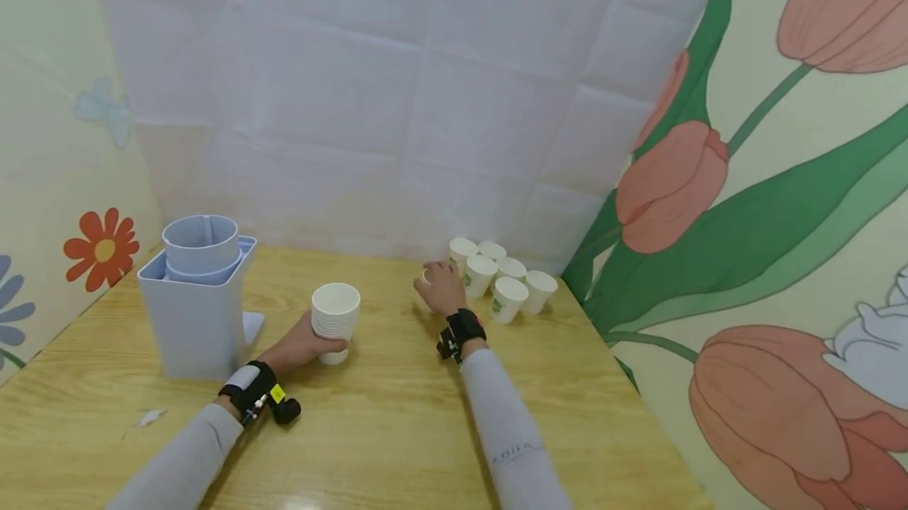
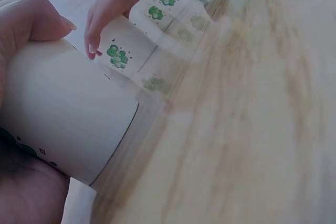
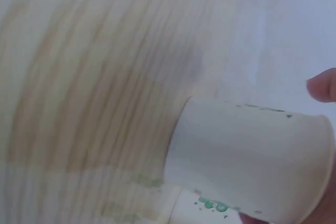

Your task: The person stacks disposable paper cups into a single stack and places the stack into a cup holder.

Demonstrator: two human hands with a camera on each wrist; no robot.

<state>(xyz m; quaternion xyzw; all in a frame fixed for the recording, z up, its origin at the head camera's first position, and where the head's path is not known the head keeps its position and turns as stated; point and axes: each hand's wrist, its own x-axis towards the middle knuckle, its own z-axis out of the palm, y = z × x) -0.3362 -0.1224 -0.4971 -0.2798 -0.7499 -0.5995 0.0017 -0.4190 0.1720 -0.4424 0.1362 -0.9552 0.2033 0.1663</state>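
Note:
In the head view my left hand (image 1: 312, 343) grips a stack of nested white paper cups (image 1: 336, 305) just above the table, its thumb across the near side. Close up in the left wrist view, the held stack (image 2: 68, 103) is tilted and shows a green print low down. My right hand (image 1: 444, 288) reaches round a single white paper cup (image 3: 247, 156) at the left of a cup group. The thumb (image 3: 323, 85) stands apart from that cup's rim, while other fingers show at its lower side. The hand partly hides this cup in the head view.
Several upright paper cups (image 1: 511, 297) with green prints stand close together right of my right hand. A pale blue square bin (image 1: 195, 329) with a round container (image 1: 201, 246) in its top stands at the left. White sheeting (image 1: 333, 100) hangs behind the wooden table (image 1: 383, 431).

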